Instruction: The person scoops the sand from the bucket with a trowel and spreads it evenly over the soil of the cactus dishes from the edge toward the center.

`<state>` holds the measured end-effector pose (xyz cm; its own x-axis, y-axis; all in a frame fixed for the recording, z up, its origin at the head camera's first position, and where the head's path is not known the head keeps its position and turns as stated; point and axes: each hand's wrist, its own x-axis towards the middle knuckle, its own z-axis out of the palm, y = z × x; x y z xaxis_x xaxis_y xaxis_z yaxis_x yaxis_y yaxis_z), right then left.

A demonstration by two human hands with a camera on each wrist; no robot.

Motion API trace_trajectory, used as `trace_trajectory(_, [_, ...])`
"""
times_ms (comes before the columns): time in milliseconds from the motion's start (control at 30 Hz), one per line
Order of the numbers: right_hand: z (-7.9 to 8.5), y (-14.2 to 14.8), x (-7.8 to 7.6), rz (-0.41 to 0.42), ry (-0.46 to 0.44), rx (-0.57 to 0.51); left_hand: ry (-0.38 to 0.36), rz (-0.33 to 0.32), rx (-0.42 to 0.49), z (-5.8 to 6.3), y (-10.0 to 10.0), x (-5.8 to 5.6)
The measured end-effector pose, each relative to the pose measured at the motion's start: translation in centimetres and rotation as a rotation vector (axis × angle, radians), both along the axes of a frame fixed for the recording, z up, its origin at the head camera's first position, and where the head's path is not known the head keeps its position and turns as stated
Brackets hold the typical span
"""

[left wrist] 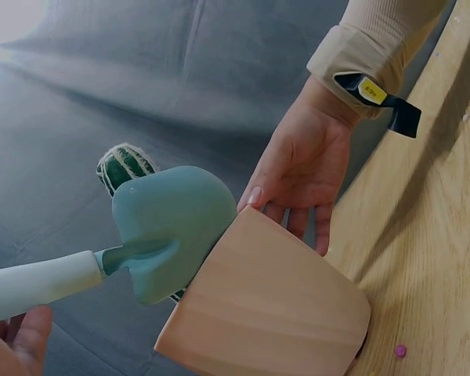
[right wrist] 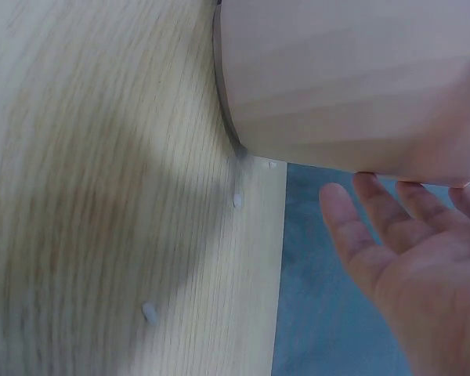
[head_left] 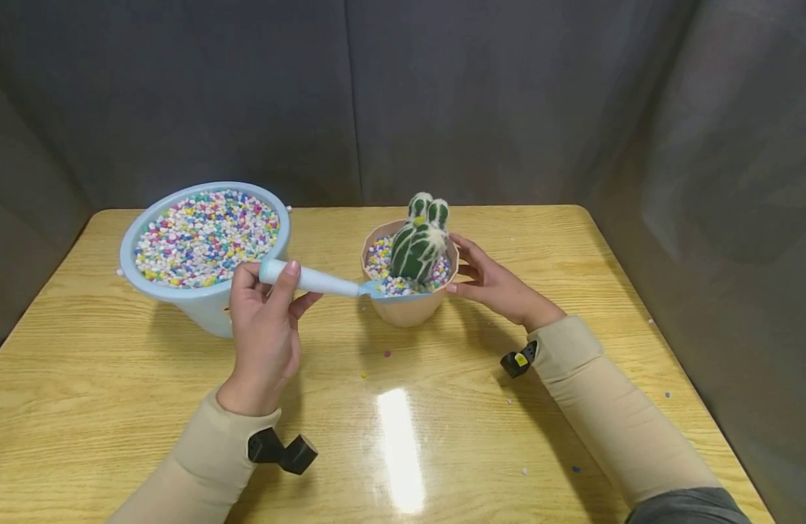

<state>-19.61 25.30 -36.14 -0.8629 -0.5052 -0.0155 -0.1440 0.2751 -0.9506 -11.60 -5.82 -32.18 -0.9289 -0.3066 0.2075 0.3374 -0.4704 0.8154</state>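
My left hand [head_left: 265,335] grips the pale blue handle of a small trowel [head_left: 324,282], thumb on top near its end. The trowel's blade [left wrist: 176,223] overlaps the near rim of a peach flower pot [head_left: 406,311], its underside facing the left wrist view. Colourful beads show along the blade's upper edge and inside the pot. Among them stands a green and white toy cactus [head_left: 416,251]. My right hand [head_left: 497,284] rests against the pot's right side, thumb toward the front; its extended fingers [right wrist: 380,207] touch the wall in the right wrist view.
Left of the pot stands a light blue bucket [head_left: 209,309], filled with multicoloured beads [head_left: 206,236]. A few stray beads lie on the wooden table [head_left: 337,437], one of them pink [head_left: 387,354]. Dark grey partitions [head_left: 481,102] enclose the table at the back and sides.
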Motion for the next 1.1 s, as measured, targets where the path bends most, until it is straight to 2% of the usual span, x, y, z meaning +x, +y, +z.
trace_trajectory(567, [-0.37, 0.03, -0.12, 0.013, -0.001, 0.027, -0.022, 0.000, -0.001, -0.33, 0.22, 0.06])
trace_trajectory(833, [0.00, 0.40, -0.13, 0.058, -0.032, -0.020, -0.010, -0.011, -0.005, -0.24, 0.26, 0.06])
trace_trajectory(1100, [0.09, 0.24, -0.21, 0.051, -0.029, -0.021, -0.001, -0.011, -0.005, -0.25, 0.27, 0.04])
